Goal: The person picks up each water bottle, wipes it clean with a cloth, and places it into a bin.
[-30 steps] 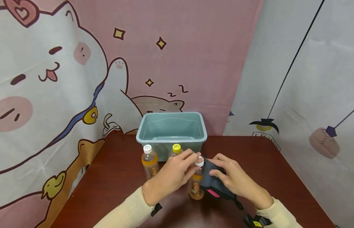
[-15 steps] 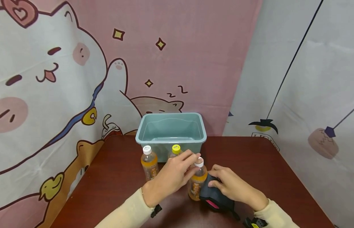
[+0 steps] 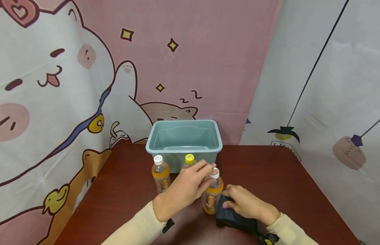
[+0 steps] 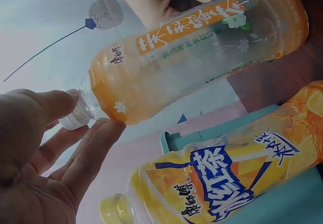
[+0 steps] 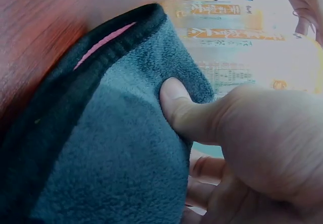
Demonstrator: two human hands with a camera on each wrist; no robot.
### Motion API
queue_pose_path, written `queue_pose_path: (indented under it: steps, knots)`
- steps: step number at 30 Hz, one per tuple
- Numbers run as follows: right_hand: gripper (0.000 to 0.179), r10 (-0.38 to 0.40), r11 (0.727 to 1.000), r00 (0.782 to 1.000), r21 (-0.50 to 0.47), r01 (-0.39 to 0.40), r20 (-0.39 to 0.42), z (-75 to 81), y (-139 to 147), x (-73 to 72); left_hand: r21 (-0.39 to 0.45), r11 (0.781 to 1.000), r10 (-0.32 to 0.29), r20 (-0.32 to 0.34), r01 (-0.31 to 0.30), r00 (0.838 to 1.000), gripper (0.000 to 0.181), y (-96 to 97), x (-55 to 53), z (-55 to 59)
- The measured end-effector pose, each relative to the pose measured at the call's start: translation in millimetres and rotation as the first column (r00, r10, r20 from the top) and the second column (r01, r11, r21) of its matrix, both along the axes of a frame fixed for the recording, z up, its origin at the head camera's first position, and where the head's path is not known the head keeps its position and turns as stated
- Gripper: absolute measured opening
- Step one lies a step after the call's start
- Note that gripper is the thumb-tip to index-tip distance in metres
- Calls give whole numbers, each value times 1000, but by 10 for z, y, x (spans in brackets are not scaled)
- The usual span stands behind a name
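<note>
A clear plastic drink bottle (image 3: 212,196) with an orange label and white cap stands upright on the table. My left hand (image 3: 186,185) pinches it at the neck, just below the cap, thumb on one side and fingers on the other. In my right hand (image 3: 249,204) is a dark blue-grey fleecy cloth (image 5: 121,118) with black trim and a pink strip, gripped between thumb and fingers. The cloth is beside the lower part of that bottle in the head view; whether they touch, I cannot tell. Behind my left hand a yellow-capped iced-tea bottle (image 4: 202,183) is partly hidden.
Another white-capped bottle (image 3: 161,175) stands to the left, its base partly behind my left forearm. A pale blue-green plastic tub (image 3: 183,152) sits at the back of the dark red-brown table (image 3: 122,204). A printed cartoon curtain (image 3: 214,68) hangs behind.
My right hand has slid downward with the cloth, from near the bottle's cap to beside its lower half, uncovering more of the label. The left hand keeps its place at the neck.
</note>
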State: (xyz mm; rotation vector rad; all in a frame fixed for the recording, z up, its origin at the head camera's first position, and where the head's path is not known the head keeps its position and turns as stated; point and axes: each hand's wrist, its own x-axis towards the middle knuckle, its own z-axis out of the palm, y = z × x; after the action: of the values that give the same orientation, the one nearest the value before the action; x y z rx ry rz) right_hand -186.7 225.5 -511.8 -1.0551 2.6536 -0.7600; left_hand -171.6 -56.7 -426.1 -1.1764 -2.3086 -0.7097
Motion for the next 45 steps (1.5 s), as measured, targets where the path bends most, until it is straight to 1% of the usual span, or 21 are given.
queue_pose_path:
  steps: [3, 7, 10, 15, 18, 20, 24, 27, 29, 33, 36, 39, 42, 45]
  knots:
    - [27, -2, 1000, 1000, -8, 2, -8, -3, -5, 6, -5, 1000, 4, -1, -4, 1000, 44, 0, -1, 6]
    - [21, -8, 999, 1000, -50, 8, -10, 62, 3, 21, -10, 1000, 8, -7, -8, 1000, 44, 4, -3, 11]
    - [12, -24, 995, 1000, -102, 22, -11, 172, 20, 33, -11, 1000, 8, -11, -8, 1000, 44, 6, -4, 12]
    - [16, -75, 983, 997, -168, 72, -15, 402, 36, 68, -11, 1000, 10, -19, -10, 1000, 44, 5, -12, 25]
    - [16, -108, 973, 993, -207, 97, -41, 515, 47, 91, -6, 1000, 7, -24, -7, 1000, 44, 0, -17, 36]
    - [14, -129, 965, 989, -241, 107, -76, 578, 49, 107, 0, 1000, 3, -29, -3, 1000, 43, -2, -20, 41]
    - [19, -178, 941, 971, -317, 120, -158, 668, 17, 128, 10, 1000, 2, -36, -2, 999, 42, -5, -20, 43]
    - [21, -200, 922, 953, -372, 104, -229, 703, -33, 137, 25, 1000, 3, -31, -2, 1000, 42, -6, -16, 30]
    - [22, -200, 913, 943, -400, 80, -267, 712, -66, 143, 39, 999, 2, -23, -2, 1000, 42, -5, -10, 18]
    - [28, -195, 906, 928, -421, 46, -317, 716, -97, 154, 63, 998, 7, -8, -7, 1000, 39, 13, -4, -2]
    - [27, -207, 905, 924, -421, 55, -323, 713, -75, 158, 76, 997, 9, 9, -9, 1000, 33, 41, -11, -5]
    - [26, -212, 906, 926, -419, 66, -313, 707, -33, 163, 97, 995, -3, 50, -2, 999, 28, 64, -16, -1]
    - [25, -216, 906, 929, -417, 75, -302, 710, 11, 167, 120, 993, -19, 95, 7, 995, 27, 78, -18, 12]
    - [24, -228, 904, 927, -418, 88, -297, 727, 56, 169, 139, 990, -36, 116, 20, 993, 27, 90, -29, 25]
